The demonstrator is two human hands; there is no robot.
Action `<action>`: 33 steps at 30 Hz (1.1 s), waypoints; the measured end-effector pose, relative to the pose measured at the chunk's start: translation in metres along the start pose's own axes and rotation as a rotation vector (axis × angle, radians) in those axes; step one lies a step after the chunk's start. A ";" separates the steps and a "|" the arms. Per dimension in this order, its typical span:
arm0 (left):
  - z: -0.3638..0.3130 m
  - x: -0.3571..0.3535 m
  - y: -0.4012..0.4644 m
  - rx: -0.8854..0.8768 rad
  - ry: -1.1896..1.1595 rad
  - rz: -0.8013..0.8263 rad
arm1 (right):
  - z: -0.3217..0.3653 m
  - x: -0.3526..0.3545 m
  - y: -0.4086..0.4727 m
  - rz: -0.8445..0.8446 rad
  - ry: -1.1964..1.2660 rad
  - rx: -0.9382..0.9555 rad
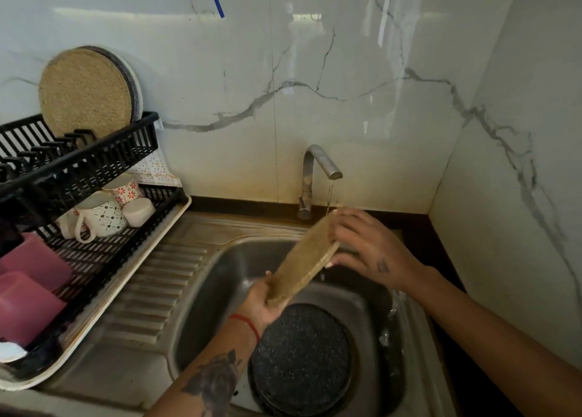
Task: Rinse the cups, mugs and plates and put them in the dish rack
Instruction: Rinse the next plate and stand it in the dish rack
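A round tan woven-look plate (303, 263) is tilted on edge over the sink (201, 293), under a thin stream from the tap (318, 177). My left hand (259, 304) grips its lower edge. My right hand (368, 246) holds its upper edge, fingers curled over the rim. A dark speckled plate (300, 356) lies face down in the sink basin. In the black dish rack (94, 164) stands another tan plate (85, 92) with more plates behind it, and on the lower tier patterned mugs (104, 216), a small white cup (138, 211) and pink cups (30, 287).
The marble-look wall closes off the back and right side. The ribbed steel drainboard (151, 290) lies between rack and basin. A white drip tray (104, 300) sits under the rack. A dark counter strip (419, 227) runs behind the sink.
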State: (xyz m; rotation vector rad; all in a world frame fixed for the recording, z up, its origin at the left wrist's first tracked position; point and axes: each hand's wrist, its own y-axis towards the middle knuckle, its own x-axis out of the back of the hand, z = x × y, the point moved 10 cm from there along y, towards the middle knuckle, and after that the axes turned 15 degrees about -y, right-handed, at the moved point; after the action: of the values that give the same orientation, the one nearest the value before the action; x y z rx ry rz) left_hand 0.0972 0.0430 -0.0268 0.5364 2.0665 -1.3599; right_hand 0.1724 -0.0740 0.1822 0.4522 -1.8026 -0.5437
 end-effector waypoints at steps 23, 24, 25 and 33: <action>-0.042 -0.090 -0.026 -0.307 0.672 0.506 | -0.057 -0.100 0.072 0.417 0.642 -0.435; -0.047 -0.087 -0.025 -0.310 0.659 0.502 | -0.076 -0.100 0.062 0.389 0.691 -0.543; -0.050 -0.083 -0.024 -0.311 0.636 0.503 | -0.094 -0.102 0.050 0.361 0.753 -0.665; -0.053 -0.079 -0.028 -0.255 0.832 0.471 | -0.107 -0.115 0.022 0.288 0.853 -0.856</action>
State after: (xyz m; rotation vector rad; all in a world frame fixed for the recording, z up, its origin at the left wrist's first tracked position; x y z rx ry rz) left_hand 0.1237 0.0800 0.0609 1.5472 2.4391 -0.6150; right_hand 0.3073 -0.0066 0.1320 -0.1707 -0.6898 -0.7145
